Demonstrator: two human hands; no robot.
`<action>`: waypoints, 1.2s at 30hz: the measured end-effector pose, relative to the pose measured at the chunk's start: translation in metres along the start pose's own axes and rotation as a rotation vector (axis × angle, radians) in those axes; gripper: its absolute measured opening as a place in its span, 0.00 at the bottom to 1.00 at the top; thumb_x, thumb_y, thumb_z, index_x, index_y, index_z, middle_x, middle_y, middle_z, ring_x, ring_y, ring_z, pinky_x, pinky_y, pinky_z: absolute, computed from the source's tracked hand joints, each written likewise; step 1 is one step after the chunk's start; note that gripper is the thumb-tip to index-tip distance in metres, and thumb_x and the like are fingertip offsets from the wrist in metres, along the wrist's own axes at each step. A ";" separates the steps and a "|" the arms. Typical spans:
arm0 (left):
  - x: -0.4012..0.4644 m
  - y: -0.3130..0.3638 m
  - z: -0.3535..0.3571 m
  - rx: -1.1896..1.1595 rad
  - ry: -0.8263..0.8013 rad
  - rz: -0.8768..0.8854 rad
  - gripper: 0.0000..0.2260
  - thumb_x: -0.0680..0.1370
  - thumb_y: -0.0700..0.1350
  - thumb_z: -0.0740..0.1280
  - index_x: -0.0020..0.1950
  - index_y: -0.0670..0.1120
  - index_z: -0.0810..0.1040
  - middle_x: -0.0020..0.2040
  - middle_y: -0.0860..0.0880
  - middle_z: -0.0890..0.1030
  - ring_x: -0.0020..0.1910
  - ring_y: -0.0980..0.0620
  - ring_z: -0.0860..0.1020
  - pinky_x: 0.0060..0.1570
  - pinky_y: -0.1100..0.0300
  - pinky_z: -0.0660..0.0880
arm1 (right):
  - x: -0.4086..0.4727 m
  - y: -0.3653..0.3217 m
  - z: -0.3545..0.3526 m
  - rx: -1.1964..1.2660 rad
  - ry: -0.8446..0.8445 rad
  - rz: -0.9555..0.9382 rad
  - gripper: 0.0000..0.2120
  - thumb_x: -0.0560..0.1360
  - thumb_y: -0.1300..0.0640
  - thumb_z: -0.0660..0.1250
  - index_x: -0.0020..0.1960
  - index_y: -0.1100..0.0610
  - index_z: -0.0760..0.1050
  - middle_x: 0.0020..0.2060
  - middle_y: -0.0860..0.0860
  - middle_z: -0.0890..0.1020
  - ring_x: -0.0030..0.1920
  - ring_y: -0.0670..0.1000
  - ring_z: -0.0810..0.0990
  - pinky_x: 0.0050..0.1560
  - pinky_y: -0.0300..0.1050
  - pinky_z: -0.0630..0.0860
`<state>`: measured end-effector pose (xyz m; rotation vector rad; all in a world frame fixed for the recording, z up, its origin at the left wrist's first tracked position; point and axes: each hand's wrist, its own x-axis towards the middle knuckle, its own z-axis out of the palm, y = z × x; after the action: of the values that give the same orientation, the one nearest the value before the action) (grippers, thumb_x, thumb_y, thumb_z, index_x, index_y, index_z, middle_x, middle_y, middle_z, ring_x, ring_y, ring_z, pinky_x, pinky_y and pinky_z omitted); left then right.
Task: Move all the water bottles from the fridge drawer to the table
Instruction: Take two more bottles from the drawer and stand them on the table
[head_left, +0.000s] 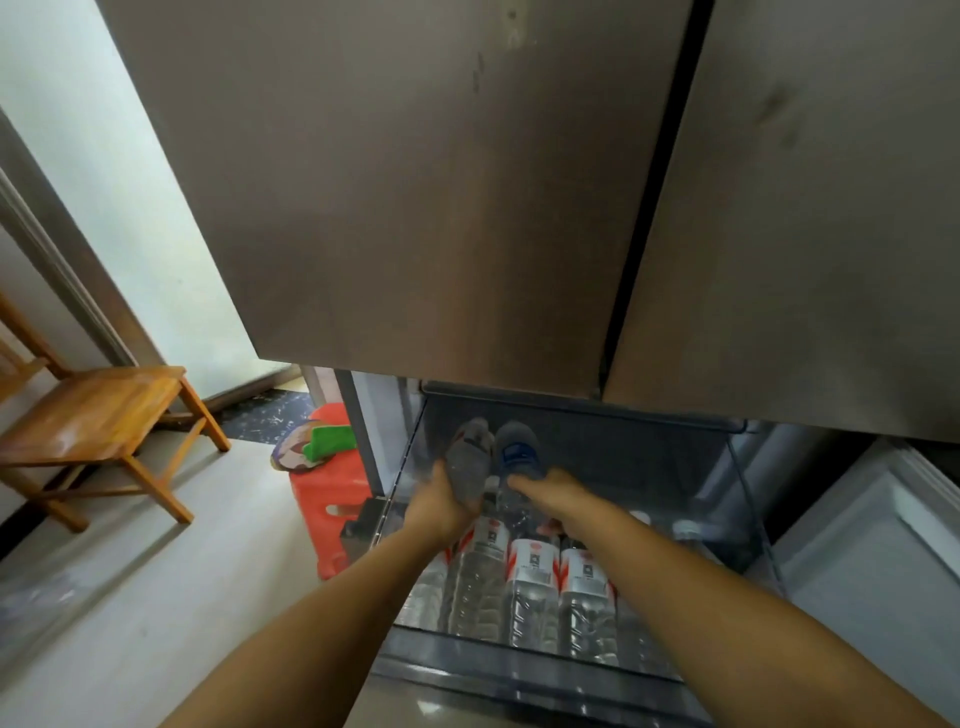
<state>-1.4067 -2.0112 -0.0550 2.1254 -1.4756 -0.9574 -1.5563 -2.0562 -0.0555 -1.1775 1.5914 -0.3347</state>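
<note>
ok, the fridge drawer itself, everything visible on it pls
The fridge drawer is pulled out below the two closed steel-look doors. Its walls look like clear, slightly smoky plastic, with a greyish front rail nearest the camera. Inside, clear water bottles with red-and-white labels lie on their sides in a row at the front; the back part looks bare. Both hands reach in over the bottles: left hand, right hand. Whether either touches the drawer cannot be told.
</note>
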 end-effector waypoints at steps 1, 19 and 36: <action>-0.006 -0.001 -0.002 0.019 -0.010 0.020 0.26 0.76 0.50 0.67 0.70 0.45 0.61 0.59 0.43 0.77 0.55 0.45 0.78 0.57 0.50 0.75 | -0.007 0.001 0.000 0.013 0.013 0.003 0.26 0.77 0.50 0.66 0.68 0.64 0.67 0.50 0.57 0.78 0.43 0.54 0.80 0.39 0.43 0.79; -0.093 0.007 0.002 0.171 -0.412 0.295 0.42 0.73 0.50 0.72 0.77 0.48 0.47 0.76 0.44 0.55 0.75 0.43 0.57 0.74 0.47 0.58 | -0.129 0.078 -0.027 -0.382 0.084 0.033 0.28 0.73 0.50 0.70 0.69 0.56 0.66 0.65 0.55 0.73 0.59 0.54 0.74 0.56 0.41 0.69; -0.018 0.039 0.050 0.193 -0.195 -0.172 0.55 0.70 0.56 0.73 0.75 0.47 0.30 0.74 0.37 0.61 0.72 0.39 0.64 0.70 0.45 0.65 | -0.048 0.055 -0.003 -0.433 0.153 0.079 0.44 0.71 0.46 0.72 0.76 0.60 0.52 0.67 0.57 0.71 0.64 0.57 0.75 0.57 0.46 0.74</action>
<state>-1.4725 -2.0056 -0.0591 2.3865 -1.5512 -1.1542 -1.5900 -1.9922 -0.0665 -1.4354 1.8990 -0.0257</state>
